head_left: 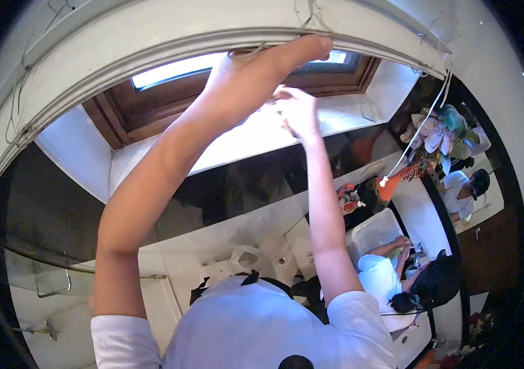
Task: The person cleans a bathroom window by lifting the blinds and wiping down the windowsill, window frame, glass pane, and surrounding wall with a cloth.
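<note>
**At the window [169, 74]: position of the blind [212, 21]**

The blind's long axis runs across the view, above both hands. The left hand [292, 53] is nearer, at the lower edge; whether it is closed on the edge cannot be told. The right hand [299, 114], blurred, lies below, before the windowsill [343, 112], apart from the blind; its grip cannot be told.

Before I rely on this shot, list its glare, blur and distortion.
In the head view, glare whitens part of the window and the sill; in that same head view, the right hand looks blurred and washed out; wide-angle distortion in the head view appears to bow the blind, and the picture's corners go black.
</note>
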`<state>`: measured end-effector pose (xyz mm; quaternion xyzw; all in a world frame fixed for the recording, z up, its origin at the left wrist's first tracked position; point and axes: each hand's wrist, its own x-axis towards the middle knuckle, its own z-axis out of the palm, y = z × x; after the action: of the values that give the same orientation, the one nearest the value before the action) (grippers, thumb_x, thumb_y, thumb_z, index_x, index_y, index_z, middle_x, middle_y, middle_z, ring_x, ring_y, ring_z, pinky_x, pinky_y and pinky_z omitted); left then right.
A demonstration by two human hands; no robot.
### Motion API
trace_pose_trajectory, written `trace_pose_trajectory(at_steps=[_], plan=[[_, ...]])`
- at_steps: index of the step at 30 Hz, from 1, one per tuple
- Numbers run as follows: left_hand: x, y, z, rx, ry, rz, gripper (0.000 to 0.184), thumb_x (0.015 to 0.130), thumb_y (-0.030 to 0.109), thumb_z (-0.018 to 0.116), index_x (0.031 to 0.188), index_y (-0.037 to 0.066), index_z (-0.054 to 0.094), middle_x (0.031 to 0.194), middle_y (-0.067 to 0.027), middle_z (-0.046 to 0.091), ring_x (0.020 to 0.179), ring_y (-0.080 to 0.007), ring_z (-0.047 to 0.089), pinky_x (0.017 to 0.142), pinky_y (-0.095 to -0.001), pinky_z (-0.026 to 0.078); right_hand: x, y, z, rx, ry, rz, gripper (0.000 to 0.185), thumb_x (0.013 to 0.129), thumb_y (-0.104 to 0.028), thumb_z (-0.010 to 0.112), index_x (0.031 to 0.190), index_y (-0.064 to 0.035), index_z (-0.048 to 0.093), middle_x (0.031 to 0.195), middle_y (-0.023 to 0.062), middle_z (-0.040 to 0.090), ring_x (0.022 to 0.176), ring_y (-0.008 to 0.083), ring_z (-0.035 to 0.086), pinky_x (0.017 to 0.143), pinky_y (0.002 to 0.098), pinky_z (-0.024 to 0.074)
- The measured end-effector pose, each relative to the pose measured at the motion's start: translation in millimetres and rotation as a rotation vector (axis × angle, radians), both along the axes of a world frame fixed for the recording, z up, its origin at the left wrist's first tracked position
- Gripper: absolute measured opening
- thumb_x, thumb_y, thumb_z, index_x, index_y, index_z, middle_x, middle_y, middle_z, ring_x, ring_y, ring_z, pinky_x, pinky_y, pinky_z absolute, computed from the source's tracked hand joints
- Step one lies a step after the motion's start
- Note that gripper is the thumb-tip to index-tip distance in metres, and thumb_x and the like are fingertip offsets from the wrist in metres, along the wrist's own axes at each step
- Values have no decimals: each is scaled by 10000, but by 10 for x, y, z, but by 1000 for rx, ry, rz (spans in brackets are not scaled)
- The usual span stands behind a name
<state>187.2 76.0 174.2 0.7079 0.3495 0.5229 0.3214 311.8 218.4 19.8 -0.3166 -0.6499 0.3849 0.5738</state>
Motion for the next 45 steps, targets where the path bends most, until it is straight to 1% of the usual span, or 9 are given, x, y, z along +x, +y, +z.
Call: trace_pose_trajectory(at_steps=[1,5,8,10,14,24,37,41,45], plan=[[-17,31,4,39,-52,-48,421,840,390,504,971,13,638,1009,-61,614,969,-161,509,936,-286,334,138,74,82,-32,374,198,152,810,-37,512,924,-4,607,779,56,613,570,79,556,471,205,440],[-42,137,-68,36,-1,18,403,837,355,533,1021,7,619,1005,-77,625,1024,-163,526,949,-295,345,261,174,198,-85,128,-565,150,829,-82,545,899,50,566,645,56,575,539,154,545,469,274,463],[-47,234,-158,13,-75,14,364,828,289,565,1048,2,607,1000,-89,631,997,-176,556,928,-296,380,-155,471,-256,125,-549,-687,208,737,0,506,928,83,490,966,286,491,855,359,537,818,420,430],[-89,408,-237,-46,-34,46,337,819,238,582,1059,1,603,1020,-96,629,976,-180,573,903,-299,409,-373,363,-354,363,-767,-619,258,799,-133,514,971,56,486,959,247,513,853,369,555,772,439,453],[-59,496,-310,28,-35,28,332,815,231,589,1055,2,605,1041,-100,622,984,-169,571,892,-306,421,-118,-165,65,31,-215,303,323,701,-79,628,986,58,561,887,165,623,805,213,608,733,301,487],[-34,516,-283,201,-146,-61,272,749,226,691,957,57,641,860,-38,652,800,-127,601,738,-273,481,2031,610,316,-46,15,-743,384,755,-27,601,1106,96,505,948,130,618,804,168,590,721,267,457],[-21,460,-307,164,-76,59,300,774,256,639,971,29,643,905,-72,655,849,-144,608,782,-276,476,1518,550,13,73,-399,-425,358,717,26,545,1075,31,549,1001,138,612,923,198,576,821,293,439],[-56,597,-401,287,-231,-55,175,772,96,662,934,32,648,849,-42,656,784,-92,614,684,-217,497,1702,871,142,147,30,-439,364,712,63,481,1066,32,560,950,138,632,898,183,585,818,304,445],[-79,553,-358,447,-182,-43,224,761,106,674,973,41,645,868,-40,659,771,-102,618,665,-222,491,2219,1240,750,624,-731,-1025,291,756,-78,525,1031,-6,587,985,194,607,955,363,552,858,393,423]])
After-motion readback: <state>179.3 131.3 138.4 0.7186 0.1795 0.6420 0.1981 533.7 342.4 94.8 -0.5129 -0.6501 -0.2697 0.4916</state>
